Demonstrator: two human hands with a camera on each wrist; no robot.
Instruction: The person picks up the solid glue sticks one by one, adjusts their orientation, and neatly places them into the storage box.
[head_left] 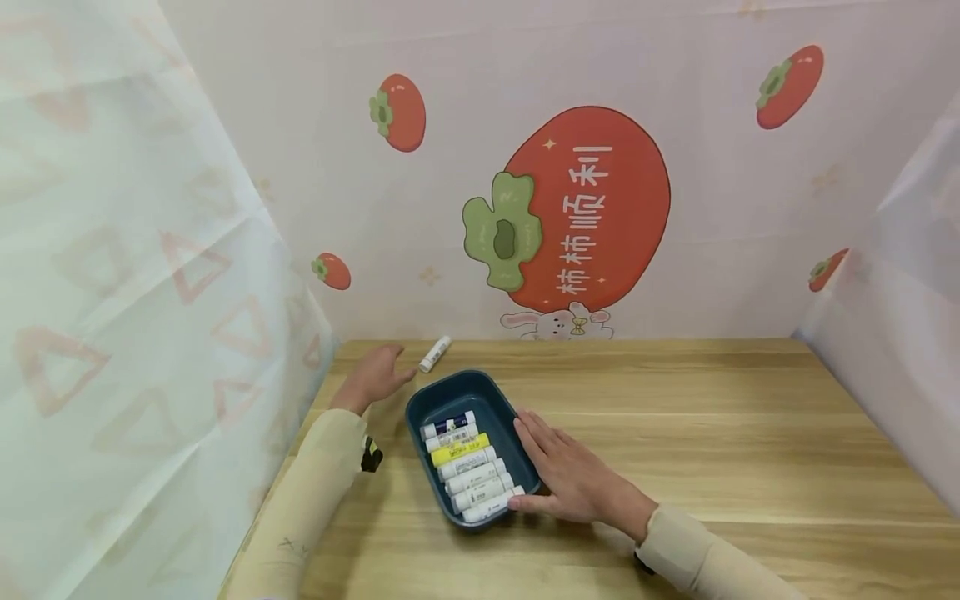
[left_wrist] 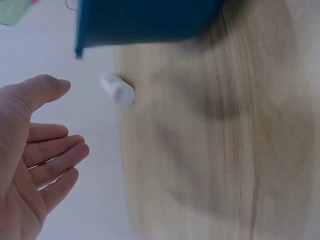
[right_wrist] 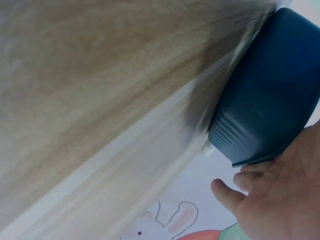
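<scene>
A dark blue bin (head_left: 491, 400) stands on the table, slightly turned. Inside lies a row of small capped tubes that look like lip balms: several white tubes (head_left: 476, 475), a yellow tube (head_left: 460, 450) and a dark blue one (head_left: 450, 425). My right hand (head_left: 573, 475) rests along the bin's right side, fingers extended, thumb at the near corner by the closest tube. The right wrist view shows this hand (right_wrist: 285, 195) touching the bin (right_wrist: 270, 95). My left hand (head_left: 378, 375) holds nothing, thumb and fingers apart, near a lone white tube (head_left: 435, 354) beyond the bin.
Behind the table (head_left: 712, 417) hangs a pale sheet (head_left: 735, 250) printed with persimmons and a rabbit, close behind the lone tube. Another sheet (head_left: 150, 333) hangs at the left, close to my left arm. Wood surface extends to the right of the bin.
</scene>
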